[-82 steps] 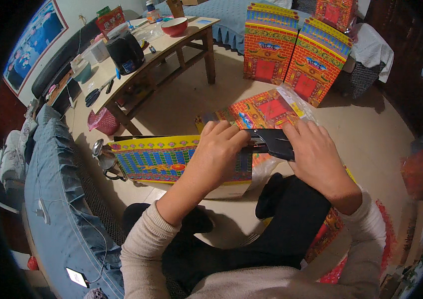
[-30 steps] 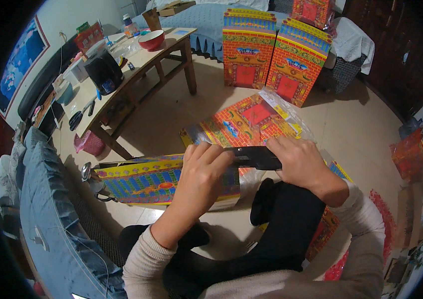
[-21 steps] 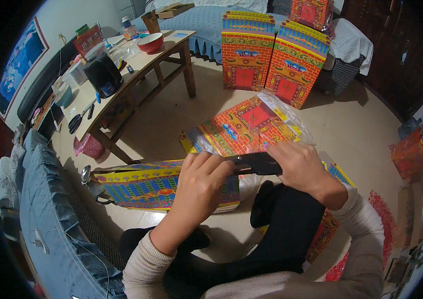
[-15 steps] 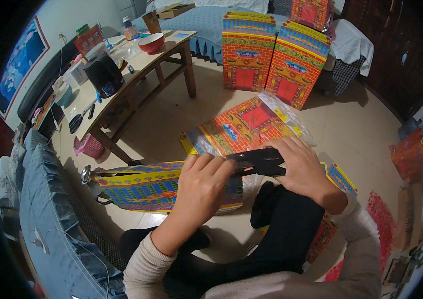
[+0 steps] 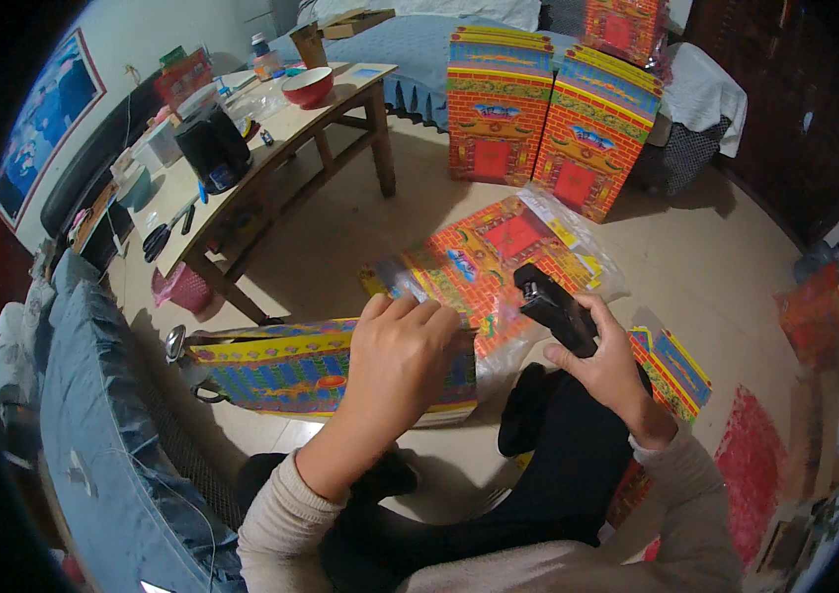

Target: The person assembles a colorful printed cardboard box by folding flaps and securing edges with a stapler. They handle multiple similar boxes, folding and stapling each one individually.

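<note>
A black stapler (image 5: pixel 560 310) is held up in my right hand (image 5: pixel 607 358), with its front end tilted up and to the left, apart from the box. My left hand (image 5: pixel 405 354) is closed over the right end of a colourful printed paper box (image 5: pixel 271 371), pinching its upper edge; the fingertips are hidden behind the hand. The box lies on its side in front of me, with a metal knob-like piece (image 5: pixel 175 341) at its left end. Beyond my hands, a flat printed sheet (image 5: pixel 484 257) in clear plastic lies on the floor.
Two stacks of printed panels, a left one (image 5: pixel 499 109) and a right one (image 5: pixel 592 133), stand upright behind. A wooden table (image 5: pixel 340 94) carries a red bowl (image 5: pixel 308 89), a black container (image 5: pixel 210 148) and scissors (image 5: pixel 156 242). A blue-covered sofa (image 5: pixel 93 415) is at left, a pink basket (image 5: pixel 182 289) under the table.
The stapler, which was at the box's right end beside my left hand, has come away to the right and turned upward in my right hand. My left hand stays on the box.
</note>
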Available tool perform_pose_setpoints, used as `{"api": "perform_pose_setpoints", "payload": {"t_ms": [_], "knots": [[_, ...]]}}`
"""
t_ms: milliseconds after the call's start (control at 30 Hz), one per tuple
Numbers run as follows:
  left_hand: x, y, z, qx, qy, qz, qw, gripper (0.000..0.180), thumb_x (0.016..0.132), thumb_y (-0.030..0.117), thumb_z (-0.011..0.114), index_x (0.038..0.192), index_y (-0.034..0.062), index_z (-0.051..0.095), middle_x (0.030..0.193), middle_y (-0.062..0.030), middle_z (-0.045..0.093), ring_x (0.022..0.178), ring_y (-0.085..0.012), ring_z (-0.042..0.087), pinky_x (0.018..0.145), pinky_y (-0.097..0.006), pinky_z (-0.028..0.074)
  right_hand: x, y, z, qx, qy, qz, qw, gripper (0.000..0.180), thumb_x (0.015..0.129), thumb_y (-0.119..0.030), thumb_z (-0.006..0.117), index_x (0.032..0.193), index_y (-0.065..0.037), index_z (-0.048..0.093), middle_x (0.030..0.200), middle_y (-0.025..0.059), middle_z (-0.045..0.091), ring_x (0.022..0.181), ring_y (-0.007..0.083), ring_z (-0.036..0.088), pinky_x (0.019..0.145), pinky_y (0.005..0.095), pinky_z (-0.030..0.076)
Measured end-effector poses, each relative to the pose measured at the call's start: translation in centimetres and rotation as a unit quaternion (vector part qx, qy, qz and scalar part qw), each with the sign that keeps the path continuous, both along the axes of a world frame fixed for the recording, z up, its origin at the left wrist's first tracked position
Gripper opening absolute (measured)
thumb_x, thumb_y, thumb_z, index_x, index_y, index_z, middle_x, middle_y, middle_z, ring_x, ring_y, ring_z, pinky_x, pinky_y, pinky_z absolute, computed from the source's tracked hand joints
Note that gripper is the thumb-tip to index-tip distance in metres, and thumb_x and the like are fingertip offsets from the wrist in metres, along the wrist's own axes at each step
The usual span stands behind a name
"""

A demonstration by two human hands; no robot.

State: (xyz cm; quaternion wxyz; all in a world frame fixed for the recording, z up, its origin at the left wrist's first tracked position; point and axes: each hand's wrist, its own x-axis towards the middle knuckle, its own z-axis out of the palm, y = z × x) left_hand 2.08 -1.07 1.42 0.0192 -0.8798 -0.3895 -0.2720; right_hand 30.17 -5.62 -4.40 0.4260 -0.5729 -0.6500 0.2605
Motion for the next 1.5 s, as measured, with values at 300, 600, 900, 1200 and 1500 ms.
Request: {"api": "perform_pose_setpoints", "payload": {"t_ms": [300, 600, 900, 1200, 1500], "knots": [[-5.1, 0.1, 1.2, 0.063, -0.085, 0.054, 0.993, 0.025, 0.087, 0.02, 0.08, 0.108, 0.0093, 0.074, 0.11, -0.0073, 0.073, 0.106, -0.0293, 0.065, 0.099, -0.043, 0.043, -1.3, 0.1, -1.9, -0.12, 0.273, 0.045, 0.953, 0.044, 0.093, -0.021, 0.082, 0.126, -0.004, 0.059, 0.099, -0.002, 0.057, 0.093, 0.0092, 0.056, 0.087, 0.0276, 0.048], [-17.4, -1.9, 2.1, -0.074, 0.038, 0.141, 0.987, 0.026, 0.083, 0.021, 0.082, 0.105, 0.01, 0.075, 0.109, -0.0087, 0.074, 0.106, -0.0305, 0.068, 0.097, -0.044, 0.048, -3.1, 0.5, -0.8, -0.165, 0.353, 0.09, 0.917, 0.046, 0.093, -0.007, 0.077, 0.134, -0.003, 0.058, 0.11, 0.0001, 0.06, 0.101, 0.0097, 0.058, 0.093, 0.0277, 0.048], [-17.7, 0.3, 4.7, 0.05, 0.058, 0.138, 0.987, 0.004, 0.081, 0.004, 0.074, 0.081, 0.0068, 0.071, 0.08, -0.0102, 0.067, 0.082, -0.0317, 0.068, 0.069, -0.042, 0.055, 0.9, 1.6, -1.8, -0.017, 0.092, -0.029, 0.995, 0.054, 0.086, -0.01, 0.083, 0.133, -0.003, 0.059, 0.113, 0.0036, 0.064, 0.104, 0.0142, 0.062, 0.097, 0.0303, 0.05], [-16.1, 4.1, 10.3, -0.097, 0.049, 0.268, 0.957, 0.015, 0.09, 0.011, 0.075, 0.091, -0.0001, 0.066, 0.078, -0.0106, 0.066, 0.068, -0.0162, 0.063, 0.062, -0.037, 0.05, 16.8, 4.7, -11.3, -0.141, -0.043, -0.207, 0.967, 0.055, 0.081, -0.018, 0.084, 0.126, -0.003, 0.057, 0.105, 0.012, 0.064, 0.095, 0.0241, 0.064, 0.089, 0.038, 0.051], [-15.6, 5.4, 10.1, -0.211, -0.184, 0.311, 0.908, 0.059, 0.086, 0.001, 0.066, 0.143, 0.0057, 0.056, 0.08, -0.0062, 0.067, 0.062, -0.0113, 0.064, 0.049, -0.028, 0.049, 8.2, -1.7, -24.5, -0.261, -0.074, -0.084, 0.959, 0.05, 0.084, -0.019, 0.08, 0.126, -0.002, 0.061, 0.108, 0.0182, 0.07, 0.099, 0.0315, 0.069, 0.093, 0.0421, 0.052]]}}
